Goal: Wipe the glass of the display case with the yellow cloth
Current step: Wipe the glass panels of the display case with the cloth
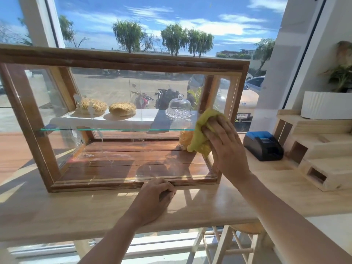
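wooden display case [122,60] holds two breads [106,107]

Display case [122,61]: dark worn wood frame, clear smeared glass [114,115]. Yellow cloth [204,128]: soft, matt. Worktop [57,210]: pale smooth wood, slight sheen.

A light wooden counter [200,204] carries the display case [122,60] in the middle, a printer [263,144] and stepped wooden rack [314,149] at right.
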